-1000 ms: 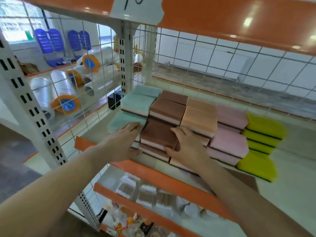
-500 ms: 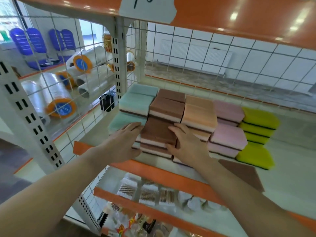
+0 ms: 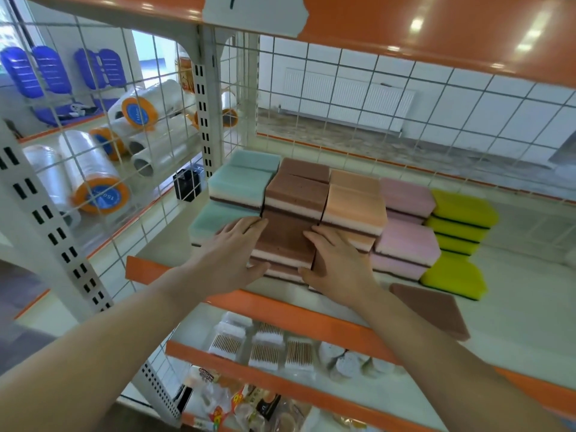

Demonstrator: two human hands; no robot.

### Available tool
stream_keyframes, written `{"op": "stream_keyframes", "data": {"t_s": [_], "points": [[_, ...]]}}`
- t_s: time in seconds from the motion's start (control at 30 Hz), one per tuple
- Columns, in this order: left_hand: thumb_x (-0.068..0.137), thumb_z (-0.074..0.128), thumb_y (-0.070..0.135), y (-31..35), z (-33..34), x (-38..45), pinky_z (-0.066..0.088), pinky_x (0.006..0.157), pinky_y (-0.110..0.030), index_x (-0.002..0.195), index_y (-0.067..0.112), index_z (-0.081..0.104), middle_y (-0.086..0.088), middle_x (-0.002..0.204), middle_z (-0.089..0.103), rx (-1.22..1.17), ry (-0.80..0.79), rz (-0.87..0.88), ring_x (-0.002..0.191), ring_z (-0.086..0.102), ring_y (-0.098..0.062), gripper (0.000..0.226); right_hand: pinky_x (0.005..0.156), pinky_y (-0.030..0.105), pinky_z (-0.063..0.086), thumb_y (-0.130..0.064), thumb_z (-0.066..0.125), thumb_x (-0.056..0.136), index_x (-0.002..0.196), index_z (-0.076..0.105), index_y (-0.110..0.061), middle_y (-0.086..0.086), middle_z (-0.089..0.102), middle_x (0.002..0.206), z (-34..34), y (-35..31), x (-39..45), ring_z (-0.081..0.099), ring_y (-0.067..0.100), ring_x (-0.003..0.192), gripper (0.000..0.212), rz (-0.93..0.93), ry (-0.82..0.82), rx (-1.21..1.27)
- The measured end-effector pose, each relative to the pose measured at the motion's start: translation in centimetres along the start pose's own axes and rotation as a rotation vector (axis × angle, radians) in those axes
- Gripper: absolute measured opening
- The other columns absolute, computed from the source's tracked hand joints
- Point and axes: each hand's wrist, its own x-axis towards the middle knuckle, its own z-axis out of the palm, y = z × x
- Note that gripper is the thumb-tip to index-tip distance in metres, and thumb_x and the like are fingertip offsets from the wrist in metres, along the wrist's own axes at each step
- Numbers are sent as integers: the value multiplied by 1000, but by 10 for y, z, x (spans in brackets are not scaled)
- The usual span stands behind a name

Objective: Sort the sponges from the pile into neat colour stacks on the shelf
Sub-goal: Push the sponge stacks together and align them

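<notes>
A: From the head view, what are your hands doing?

B: Your left hand [image 3: 232, 255] and right hand [image 3: 335, 260] are flanking the near brown stack [image 3: 285, 241], fingers fairly straight and pressing its two sides, thumbs lying against its near face. Neither is curling round a sponge.

A: Where is the stack lying?

B: It is sitting directly between your hands at the near edge of the shelf [image 3: 280, 310], long axis running near to far. Both hands are equally close. A taller brown stack [image 3: 296, 194] is standing just behind it.

A: What room are you getting?

B: Little sideways. The teal sponge [image 3: 215, 218] is touching on the left, the orange stack [image 3: 353, 207] on the right, then pink [image 3: 405, 241] and yellow-green [image 3: 458, 226]. Squaring it probably means nudging it far, not sideways.

A: Anything waiting?

B: One loose brown sponge [image 3: 433, 307] is lying flat, near and right, closer to your right hand, with bare shelf around it.
</notes>
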Motion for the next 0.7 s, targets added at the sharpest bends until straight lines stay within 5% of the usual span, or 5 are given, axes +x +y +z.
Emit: {"op": "stream_keyframes", "data": {"t_s": [0.7], "points": [[90,52,29,105,9,17,36,97,-30,133,18,47,2,132,45,-29,43,213,121,44,-18,45,98,30,38,-44,63,82,139,39,-19,2,43,138,-38,82,-87,43,21,124,67,214,-23,-21]]}}
